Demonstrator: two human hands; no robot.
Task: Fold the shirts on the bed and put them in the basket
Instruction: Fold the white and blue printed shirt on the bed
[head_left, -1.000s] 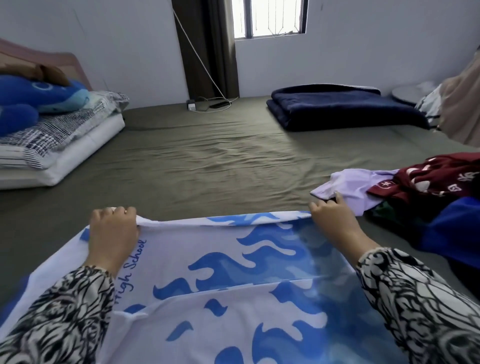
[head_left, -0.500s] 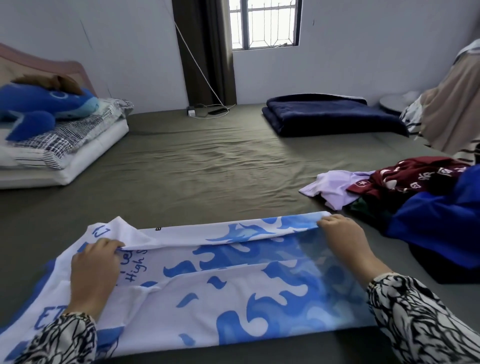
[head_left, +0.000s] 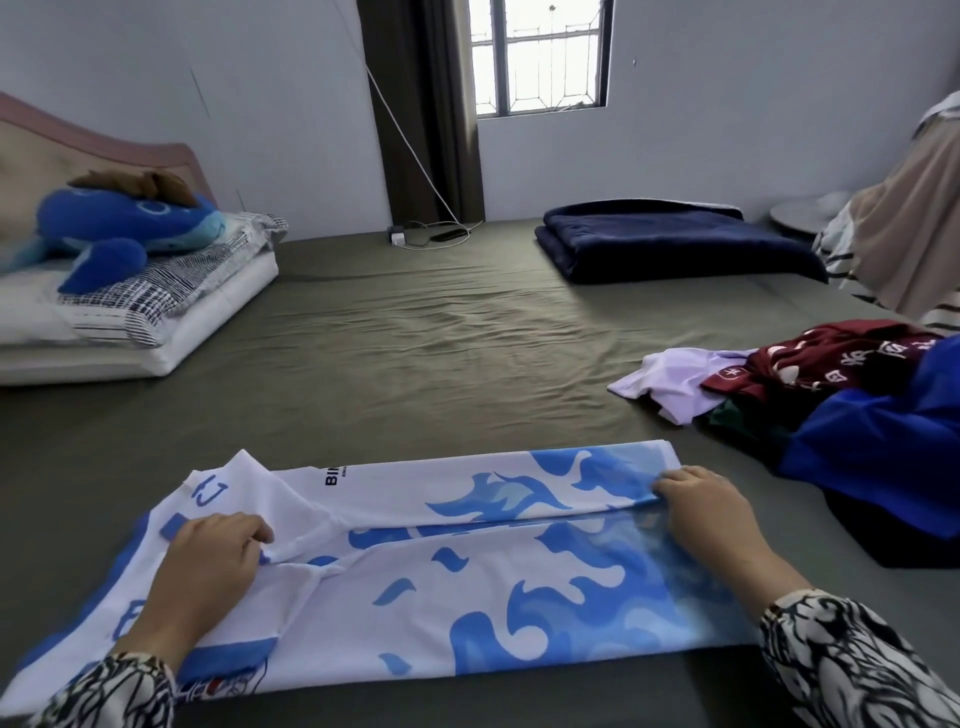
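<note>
Both hands have drawn the far edge of the blue-and-white shirt (head_left: 467, 561) toward the person since a second ago, so the folded flap now lies across the middle of the garment, where before it was held up near the far side; the camera has also lifted a little, showing more window.

From the head view, the only one, the shirt lies flat on the bed (head_left: 415, 364), spread crosswise right in front of the person. The left hand (head_left: 208, 561) rests near the collar end, fingers curled and pinching a ridge of white cloth at the fold. The right hand (head_left: 711, 514) sits at the hem end, fingertips tucked over the flap's corner; it looks like a pinch, though the fingertips are partly hidden by the cloth. The flap's edge runs nearly straight between the two hands.

Well apart to the right lies a pile of unfolded shirts (head_left: 831, 395), maroon, lilac and blue. A folded navy blanket (head_left: 675, 239) sits farther back, a blue plush toy (head_left: 124, 228) on pillows to the left. No basket shows.

Risk from here: the fabric looks slippery, and the sleeve bunched under the left hand could crease into the fold. If either hand lets go unevenly, the flap may slide askew and the next fold come out crooked.
</note>
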